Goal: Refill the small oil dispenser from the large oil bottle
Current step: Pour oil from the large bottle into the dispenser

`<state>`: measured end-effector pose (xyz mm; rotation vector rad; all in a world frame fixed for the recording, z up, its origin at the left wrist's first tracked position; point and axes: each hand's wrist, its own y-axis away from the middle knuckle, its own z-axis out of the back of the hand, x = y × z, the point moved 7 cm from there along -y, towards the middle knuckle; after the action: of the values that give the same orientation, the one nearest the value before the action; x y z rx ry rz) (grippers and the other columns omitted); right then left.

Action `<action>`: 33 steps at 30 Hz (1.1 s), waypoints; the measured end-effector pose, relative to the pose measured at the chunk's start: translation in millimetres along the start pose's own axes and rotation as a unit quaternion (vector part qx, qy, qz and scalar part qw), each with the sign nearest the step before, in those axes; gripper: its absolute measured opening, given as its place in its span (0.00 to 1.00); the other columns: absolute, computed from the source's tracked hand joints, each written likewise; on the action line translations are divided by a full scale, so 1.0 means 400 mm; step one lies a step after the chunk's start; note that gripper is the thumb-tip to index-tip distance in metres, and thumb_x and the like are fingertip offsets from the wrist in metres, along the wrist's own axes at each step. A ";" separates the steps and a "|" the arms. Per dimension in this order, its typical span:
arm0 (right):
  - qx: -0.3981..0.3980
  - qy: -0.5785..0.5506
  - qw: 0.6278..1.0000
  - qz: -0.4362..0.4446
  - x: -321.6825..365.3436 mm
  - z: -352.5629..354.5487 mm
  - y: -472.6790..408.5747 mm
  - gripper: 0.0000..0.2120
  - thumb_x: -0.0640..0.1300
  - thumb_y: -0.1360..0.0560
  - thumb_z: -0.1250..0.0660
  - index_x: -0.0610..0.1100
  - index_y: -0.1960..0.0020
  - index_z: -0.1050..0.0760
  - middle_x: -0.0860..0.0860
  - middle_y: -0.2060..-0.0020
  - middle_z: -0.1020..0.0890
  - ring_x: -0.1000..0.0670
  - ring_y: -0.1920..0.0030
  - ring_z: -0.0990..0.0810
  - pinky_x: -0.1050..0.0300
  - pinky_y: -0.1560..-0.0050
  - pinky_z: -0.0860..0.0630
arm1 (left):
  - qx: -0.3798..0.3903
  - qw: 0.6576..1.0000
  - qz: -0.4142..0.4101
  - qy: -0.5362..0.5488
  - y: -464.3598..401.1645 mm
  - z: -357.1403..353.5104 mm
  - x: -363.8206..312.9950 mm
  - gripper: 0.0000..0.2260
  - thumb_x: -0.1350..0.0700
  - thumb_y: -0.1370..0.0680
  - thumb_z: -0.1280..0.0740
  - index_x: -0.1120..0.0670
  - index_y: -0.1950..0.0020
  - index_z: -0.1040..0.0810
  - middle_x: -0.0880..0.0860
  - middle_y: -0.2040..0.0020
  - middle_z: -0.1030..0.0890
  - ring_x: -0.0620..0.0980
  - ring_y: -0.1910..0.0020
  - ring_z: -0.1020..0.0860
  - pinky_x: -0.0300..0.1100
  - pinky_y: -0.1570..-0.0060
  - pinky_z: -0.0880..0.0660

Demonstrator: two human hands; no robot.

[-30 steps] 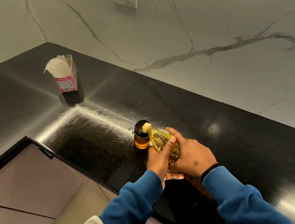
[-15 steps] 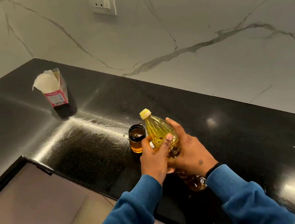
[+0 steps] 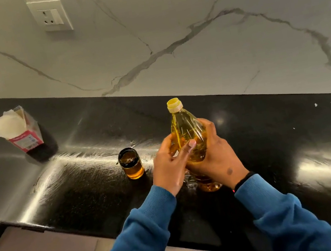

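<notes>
Head view: both hands wrap the bottle (image 3: 185, 130), which stands nearly upright, its base on or just above the counter (image 3: 271, 128); which, I cannot tell. The left hand (image 3: 171, 164) curls round its near side; the right hand (image 3: 216, 156) clasps the far side, a two-handed hold that likely steadies a slick, heavy load. Its yellow neck (image 3: 174, 105) points up, so nothing spills. The jar (image 3: 131, 163) sits open just left, within easy pouring reach, amber oil inside.

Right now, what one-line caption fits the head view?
Both hands, left hand and right hand, hold the oil bottle upright beside the open jar on the counter.
</notes>
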<state>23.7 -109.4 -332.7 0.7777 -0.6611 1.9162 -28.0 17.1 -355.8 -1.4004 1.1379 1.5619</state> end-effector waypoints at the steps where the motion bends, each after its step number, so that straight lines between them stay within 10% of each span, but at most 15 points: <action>1: -0.011 -0.002 1.000 -0.007 -0.011 0.013 0.004 0.45 0.59 0.35 0.22 0.56 0.28 0.46 0.53 0.41 0.22 0.54 0.47 0.18 0.51 0.44 0.19 | 0.013 1.000 -0.007 -0.012 -0.006 -0.014 -0.005 0.30 0.40 0.30 0.25 0.51 0.32 0.24 0.48 0.44 0.14 0.47 0.44 0.16 0.52 0.44 0.18; 14: -0.096 -0.006 0.986 -0.139 -0.152 0.059 0.032 0.32 0.56 0.34 0.22 0.60 0.44 0.43 0.55 0.55 0.20 0.52 0.56 0.17 0.52 0.53 0.18 | 0.084 0.982 -0.056 -0.158 -0.055 -0.142 0.028 0.31 0.50 0.25 0.23 0.47 0.24 0.31 0.41 0.36 0.21 0.27 0.43 0.24 0.28 0.40 0.26; 33: -0.070 -0.038 0.988 -0.134 -0.187 0.048 0.056 0.36 0.61 0.35 0.23 0.55 0.35 0.39 0.56 0.46 0.21 0.53 0.47 0.19 0.54 0.47 0.20 | 0.082 0.981 -0.036 -0.174 -0.059 -0.136 0.067 0.35 0.44 0.25 0.24 0.49 0.22 0.33 0.47 0.30 0.22 0.43 0.31 0.25 0.46 0.30 0.26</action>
<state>35.3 -174.3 -378.5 0.8089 -0.6925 1.5849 8.8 -27.2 -386.2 -1.0000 0.9676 1.5495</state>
